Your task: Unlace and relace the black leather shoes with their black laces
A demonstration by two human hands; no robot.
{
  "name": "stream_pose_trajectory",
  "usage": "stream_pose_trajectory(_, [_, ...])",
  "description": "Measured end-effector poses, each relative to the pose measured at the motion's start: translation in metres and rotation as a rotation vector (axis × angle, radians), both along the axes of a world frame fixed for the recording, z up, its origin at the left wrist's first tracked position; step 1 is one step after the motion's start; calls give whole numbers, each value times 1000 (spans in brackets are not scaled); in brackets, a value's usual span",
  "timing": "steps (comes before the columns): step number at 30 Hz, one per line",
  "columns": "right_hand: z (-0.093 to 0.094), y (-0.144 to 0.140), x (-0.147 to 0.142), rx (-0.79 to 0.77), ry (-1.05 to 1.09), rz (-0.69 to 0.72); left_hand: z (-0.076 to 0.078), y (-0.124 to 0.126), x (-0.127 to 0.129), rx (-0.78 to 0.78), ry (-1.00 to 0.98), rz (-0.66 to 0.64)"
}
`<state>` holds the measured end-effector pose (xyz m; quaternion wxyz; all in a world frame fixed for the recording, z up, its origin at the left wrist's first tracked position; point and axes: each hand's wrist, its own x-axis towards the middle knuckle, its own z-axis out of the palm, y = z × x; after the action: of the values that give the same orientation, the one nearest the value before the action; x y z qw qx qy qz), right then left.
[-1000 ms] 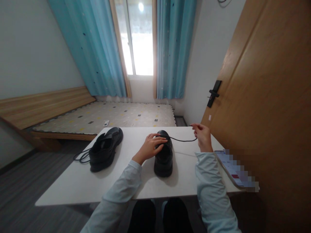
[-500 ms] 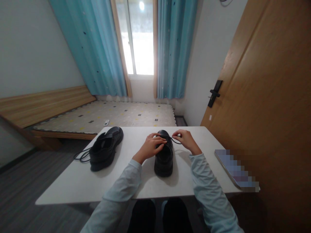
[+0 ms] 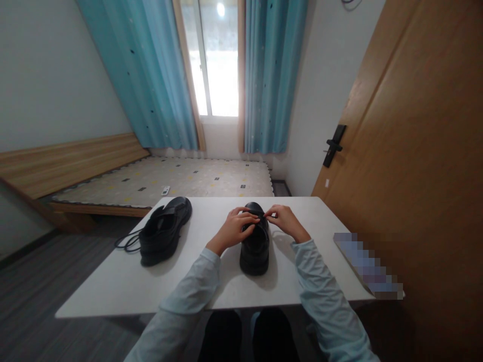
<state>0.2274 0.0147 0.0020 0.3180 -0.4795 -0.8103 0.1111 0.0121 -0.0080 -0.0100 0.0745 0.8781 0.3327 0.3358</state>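
Head view is showing both hands closing in on the black leather lace-up shoe (image 3: 255, 245) standing upright near the middle of the white rectangular table (image 3: 113, 286), toe pointing away from the person. 1 second ago the right hand was stretched out toward the table's right side, drawing the thin black shoelace (image 3: 268, 218) taut; now the right hand (image 3: 284, 219) is sitting just beside the shoe's top, fingers pinching that lace close to the eyelets, with the slack no longer showing. The left hand (image 3: 234, 229) is keeping its place, curled over the shoe's upper and pressing it down; whether it is gripping any lace cannot be told. Judging by this, the lace is being worked into the shoe rather than pulled free.

A 2nd matching black shoe (image 3: 164, 230) is lying well apart to the left, its loose lace (image 3: 126, 243) hanging over the table's left edge. A flat blurred device (image 3: 368, 264) is resting at the right edge, near the tan wooden door (image 3: 422, 151). Bare tabletop is lying open between the 2 shoes and in front of the held one, up to the near edge.
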Motion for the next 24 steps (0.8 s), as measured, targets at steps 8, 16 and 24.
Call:
stream_pose_trajectory(8, [-6,3,0,-38,57,-34,-4,0,1,11,-65,56])
stream_pose_trajectory(16, [-4,0,-7,3,79,-89,-6,4,3,76,-54,256])
stream_pose_trajectory(24, [-1,-3,-10,-67,114,-88,-4,11,8,12,-34,266])
